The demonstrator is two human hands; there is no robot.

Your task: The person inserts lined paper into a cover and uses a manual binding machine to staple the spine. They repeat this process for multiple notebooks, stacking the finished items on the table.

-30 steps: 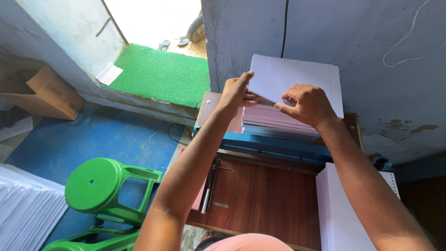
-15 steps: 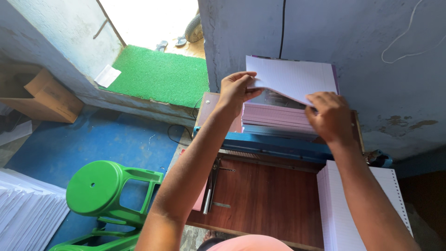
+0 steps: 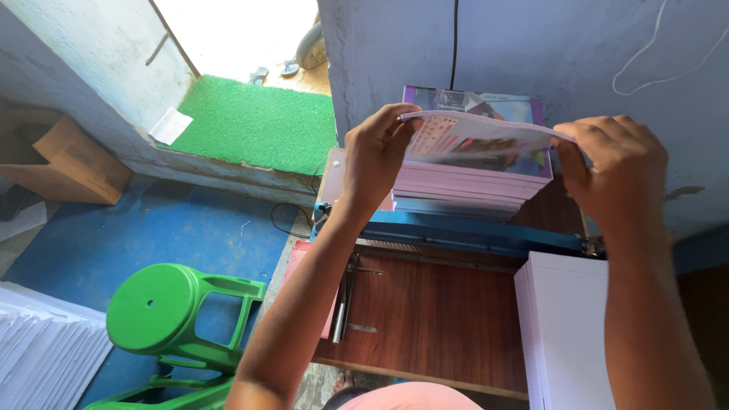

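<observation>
Printed paper cover sheet (image 3: pixel 478 140) was pinched by both hands, left hand (image 3: pixel 377 156) and right hand (image 3: pixel 615 171), above the pink booklet stack (image 3: pixel 471 193).

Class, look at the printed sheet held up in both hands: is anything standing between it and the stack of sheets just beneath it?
Nothing visible does. The left hand and right hand hold the printed sheet by its two ends, raised just above the stack of sheets. Only open space shows between sheet and stack.

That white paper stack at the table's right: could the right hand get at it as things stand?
Probably yes. The white stack lies just below the right hand with nothing between, though that hand is holding a printed sheet.
</observation>
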